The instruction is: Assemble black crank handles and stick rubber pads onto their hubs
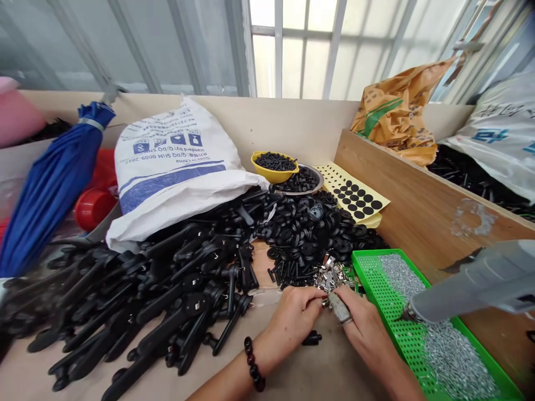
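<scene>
My left hand (292,320), with a dark bead bracelet on the wrist, is closed in a pinch at the near edge of a small heap of shiny metal clips (330,275). My right hand (363,328) is closed around a small silver metal piece (339,308) that lies across its fingers. The two hands meet at their fingertips. A small black plastic part (311,337) lies on the table just below them. Behind the clips is a pile of round black discs and screws (313,231).
A big pile of long black plastic arms (159,295) fills the left. A white sack (175,167), a blue umbrella (54,184), a yellow bowl (273,166), a sticker sheet (355,195), a green tray of tiny screws (418,317) and a grey power screwdriver (472,287) surround me.
</scene>
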`<state>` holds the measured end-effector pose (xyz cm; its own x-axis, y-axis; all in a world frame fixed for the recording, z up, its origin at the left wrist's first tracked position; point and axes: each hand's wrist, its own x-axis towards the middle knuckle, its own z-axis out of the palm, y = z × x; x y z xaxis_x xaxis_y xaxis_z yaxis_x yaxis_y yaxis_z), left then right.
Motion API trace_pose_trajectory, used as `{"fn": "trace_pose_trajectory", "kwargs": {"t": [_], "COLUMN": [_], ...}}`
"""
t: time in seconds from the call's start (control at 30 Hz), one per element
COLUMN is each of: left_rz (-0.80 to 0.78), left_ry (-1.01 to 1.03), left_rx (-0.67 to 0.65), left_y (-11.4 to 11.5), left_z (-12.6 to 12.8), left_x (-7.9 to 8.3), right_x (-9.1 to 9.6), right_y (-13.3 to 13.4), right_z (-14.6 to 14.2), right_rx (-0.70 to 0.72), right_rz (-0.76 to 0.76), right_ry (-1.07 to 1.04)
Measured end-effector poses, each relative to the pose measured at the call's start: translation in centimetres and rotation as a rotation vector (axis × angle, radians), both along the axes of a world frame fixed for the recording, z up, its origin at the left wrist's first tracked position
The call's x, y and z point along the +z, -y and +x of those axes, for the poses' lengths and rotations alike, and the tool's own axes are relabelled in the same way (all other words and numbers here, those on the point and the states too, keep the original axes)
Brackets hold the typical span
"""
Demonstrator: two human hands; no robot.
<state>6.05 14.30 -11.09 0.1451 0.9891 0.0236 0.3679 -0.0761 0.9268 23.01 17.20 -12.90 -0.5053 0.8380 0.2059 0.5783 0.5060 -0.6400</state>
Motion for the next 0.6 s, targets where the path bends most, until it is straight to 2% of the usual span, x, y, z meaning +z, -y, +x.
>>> {"fn": "trace_pose_trajectory", "kwargs": {"t": [0.13,0.27,0.33,0.4,0.47,0.53,0.6], "left_rz": [0.062,0.117,0.031,-0.076,-0.105,-0.079,-0.085], "left_ry": [-0.054,-0.012,0.133,0.362,0.548,0.632,0.648], "left_rx": [-0.029,0.039,0.083,0.144,0.215,0.264,0.258], "left_y": [-0.2,-0.5,-0.6,-0.9,-1.1,-1.3,-1.4], "left_z": [0.1,0.5,0.8,1.2,1.6,2.0,2.2], "left_x": [0.9,0.9,0.8,0.5,0.1,-0.2,-0.4], "right_x": [-0.2,-0.2,-0.1,0.0,-0.1,-0.3,-0.7], "right_y": [-0.1,-0.1,0.0,0.2,0.3,0.4,0.4], "right_z": [0.0,0.0,-0.2,-0.6,-1.1,-1.5,-1.6], "right_rx": [-0.022,-0.024,-0.02,-0.019,-0.01,0.003,-0.004], "right_rz": [0.006,-0.064,-0.112,-0.134,-0.127,-0.122,-0.132], "right_ry": [-0.029,-0.18,-0.261,-0.285,-0.286,-0.331,-0.397]}}
